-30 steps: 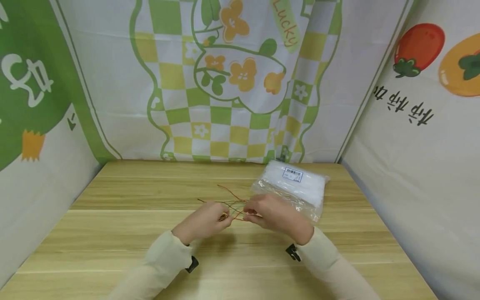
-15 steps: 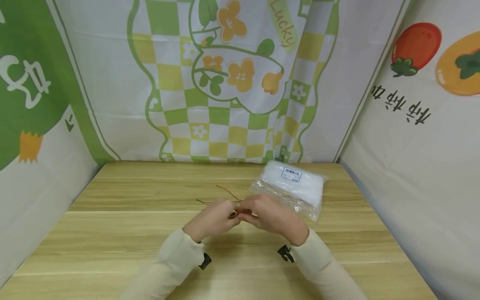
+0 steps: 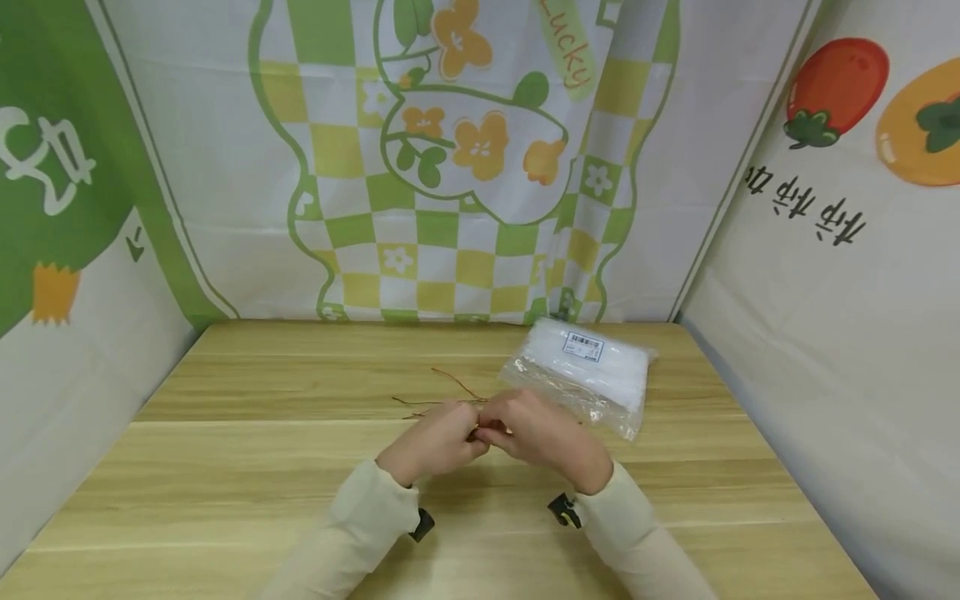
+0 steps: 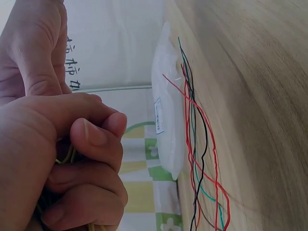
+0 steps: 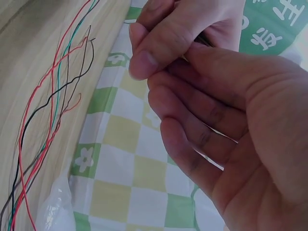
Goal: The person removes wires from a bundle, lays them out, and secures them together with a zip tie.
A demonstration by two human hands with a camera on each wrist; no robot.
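My left hand (image 3: 438, 442) curls its fingers round a small bundle of yellow wire (image 4: 73, 155), mostly hidden inside the fist. Meeting it at the fingertips, my right hand (image 3: 547, 433) has thumb and forefinger together at the left thumb. A sliver of yellow shows there in the right wrist view, where the left thumb (image 5: 154, 60) covers much of the contact. Several loose thin wires (image 4: 206, 130), red, black, green and brown, lie on the table just beyond both hands. Some of their ends poke out to the left in the head view.
A clear plastic bag (image 3: 588, 362) with white contents and a barcode label lies behind my right hand. The wooden table (image 3: 225, 500) meets patterned cloth walls (image 3: 457, 242) at the back and sides.
My left hand has moved right toward my right hand, closing the gap between them. The fingertips now meet, and the yellow bundle seen earlier is mostly covered. The bag stays in place.
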